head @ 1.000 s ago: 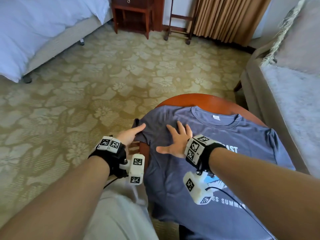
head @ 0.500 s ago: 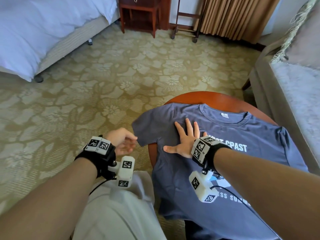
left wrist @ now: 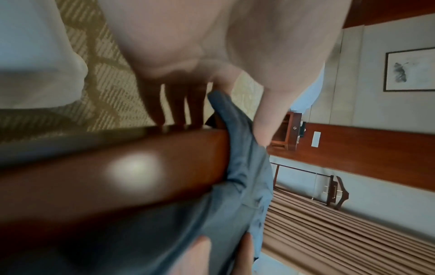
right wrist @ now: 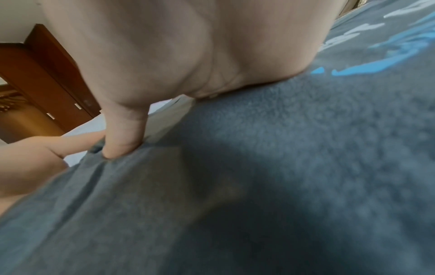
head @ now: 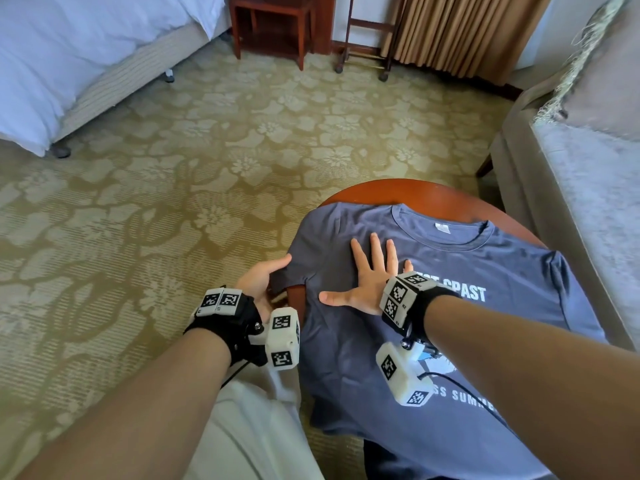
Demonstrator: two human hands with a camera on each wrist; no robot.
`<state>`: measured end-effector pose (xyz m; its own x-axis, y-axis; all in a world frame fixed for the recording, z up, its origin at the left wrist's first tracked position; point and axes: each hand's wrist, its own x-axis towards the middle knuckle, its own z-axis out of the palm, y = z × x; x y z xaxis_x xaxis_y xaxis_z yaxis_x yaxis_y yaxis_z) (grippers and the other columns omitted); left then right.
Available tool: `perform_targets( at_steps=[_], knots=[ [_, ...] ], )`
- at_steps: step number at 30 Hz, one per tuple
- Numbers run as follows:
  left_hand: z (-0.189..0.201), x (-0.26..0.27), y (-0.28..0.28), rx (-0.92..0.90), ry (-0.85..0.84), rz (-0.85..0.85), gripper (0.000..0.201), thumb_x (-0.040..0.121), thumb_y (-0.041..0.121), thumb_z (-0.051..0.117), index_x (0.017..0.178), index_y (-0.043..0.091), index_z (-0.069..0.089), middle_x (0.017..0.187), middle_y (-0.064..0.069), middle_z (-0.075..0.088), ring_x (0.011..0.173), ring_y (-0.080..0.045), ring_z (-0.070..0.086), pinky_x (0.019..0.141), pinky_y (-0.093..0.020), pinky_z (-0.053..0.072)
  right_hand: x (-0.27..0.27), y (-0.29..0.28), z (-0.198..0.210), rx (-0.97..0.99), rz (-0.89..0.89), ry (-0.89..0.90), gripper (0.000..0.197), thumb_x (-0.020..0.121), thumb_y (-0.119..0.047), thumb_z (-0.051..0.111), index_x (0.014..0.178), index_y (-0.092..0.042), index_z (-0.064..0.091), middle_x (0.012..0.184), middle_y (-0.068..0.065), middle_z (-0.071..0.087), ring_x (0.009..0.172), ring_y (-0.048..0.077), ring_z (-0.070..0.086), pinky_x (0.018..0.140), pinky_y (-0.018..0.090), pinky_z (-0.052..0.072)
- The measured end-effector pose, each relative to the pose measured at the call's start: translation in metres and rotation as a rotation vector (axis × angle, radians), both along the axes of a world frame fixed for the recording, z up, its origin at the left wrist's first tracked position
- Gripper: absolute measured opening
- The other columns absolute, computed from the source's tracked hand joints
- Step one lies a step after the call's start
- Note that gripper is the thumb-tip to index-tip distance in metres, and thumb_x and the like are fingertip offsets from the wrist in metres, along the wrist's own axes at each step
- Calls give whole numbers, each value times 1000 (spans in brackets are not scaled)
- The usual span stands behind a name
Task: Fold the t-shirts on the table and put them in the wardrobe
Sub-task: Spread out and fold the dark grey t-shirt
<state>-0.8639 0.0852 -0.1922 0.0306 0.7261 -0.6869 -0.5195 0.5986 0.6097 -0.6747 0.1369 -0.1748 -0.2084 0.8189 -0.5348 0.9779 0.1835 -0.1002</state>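
Note:
A grey-blue t-shirt with white and blue print lies face up on the round wooden table, neck away from me. My right hand presses flat on its chest near the left shoulder, fingers spread; in the right wrist view the thumb pushes into the cloth. My left hand is at the table's left edge and holds the hanging sleeve. In the left wrist view the sleeve runs between thumb and fingers over the table edge.
A white bed stands far left, and a grey sofa is close on the right of the table. Nightstand, luggage rack and curtain line the far wall. A wooden cupboard with hangers shows in the right wrist view.
My left hand drew back curled from the sleeve half a second ago and now is back on it, thumb on top. The right hand stays pressed on the shirt.

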Motion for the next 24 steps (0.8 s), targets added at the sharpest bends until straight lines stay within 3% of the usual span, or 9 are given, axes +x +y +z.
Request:
perform_targets(
  at_steps=[2,7,11,14,16,19,22,24],
  knots=[
    [7,-1,2,25,1,67,39,99,28,52,125,1,62,117,-15,69,102,-31,68,83,-40,53,0,0,-1,4,2,-1,126,59,-94,45,148,-37,-23,154,-1,-35,141,29,-32,114,62,-10],
    [30,-2,9,65,45,171,21,100,20,52,106,2,61,102,-14,69,79,-27,70,64,-38,51,0,0,0,3,2,7,126,59,-94,45,148,-37,-23,154,-1,-35,142,29,-32,114,61,-10],
    [37,-2,9,62,120,116,21,100,17,51,89,2,61,68,-9,72,53,-20,69,54,-32,50,1,0,-1,8,2,13,126,58,-94,46,148,-37,-23,154,-1,-35,142,29,-32,114,60,-10],
    [38,-5,11,80,123,124,22,100,17,51,89,2,61,73,-9,71,51,-19,69,43,-26,51,1,0,-1,13,-4,24,127,57,-94,46,149,-38,-22,155,-2,-34,142,28,-32,114,60,-11],
    [36,-7,13,99,113,123,21,100,17,50,94,1,62,74,-10,73,58,-21,71,51,-30,52,0,0,-1,11,-7,23,127,57,-94,46,149,-38,-22,155,-2,-34,142,28,-32,114,60,-11],
    [39,-5,17,189,116,149,16,99,11,50,103,3,64,96,-10,73,76,-21,72,66,-34,53,0,0,4,-10,-15,24,126,59,-91,49,149,-38,-21,155,-1,-34,142,28,-32,114,60,-10],
    [42,1,21,263,201,234,17,92,1,58,108,0,65,106,-15,72,93,-25,72,78,-36,57,-3,0,14,-33,-59,66,120,63,-88,51,150,-39,-17,156,-2,-32,143,28,-30,115,59,-10],
    [45,6,22,274,296,315,13,81,-3,70,91,6,69,99,-16,72,97,-31,70,82,-40,56,-4,1,21,-17,-89,101,115,67,-85,50,150,-40,-15,157,-2,-30,143,28,-29,115,59,-10]
  ],
)
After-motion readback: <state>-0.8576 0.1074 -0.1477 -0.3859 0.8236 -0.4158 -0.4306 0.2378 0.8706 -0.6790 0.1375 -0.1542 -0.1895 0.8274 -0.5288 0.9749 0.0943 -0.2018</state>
